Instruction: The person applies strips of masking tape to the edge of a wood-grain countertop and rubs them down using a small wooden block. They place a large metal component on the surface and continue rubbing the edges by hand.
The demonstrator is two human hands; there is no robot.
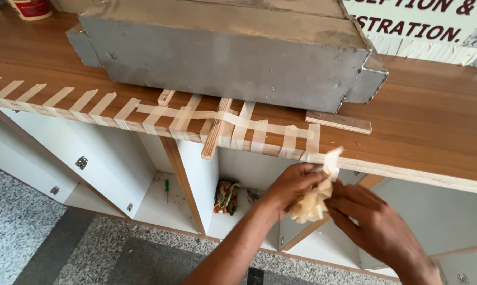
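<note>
A: Head cam: both hands on a crumpled wad of masking tape (313, 199), held just below the taped countertop edge (407, 174).

B: Grip?

A: Left hand (290, 187) and right hand (373, 221) both pinched closed on it.

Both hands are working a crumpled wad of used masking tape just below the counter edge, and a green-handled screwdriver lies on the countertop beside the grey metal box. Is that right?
Not quite. In the head view the green-handled screwdriver lies on the cabinet shelf below the counter, not on the countertop. The rest holds: left hand and right hand work the tape wad, and the grey metal box sits on top.
</note>
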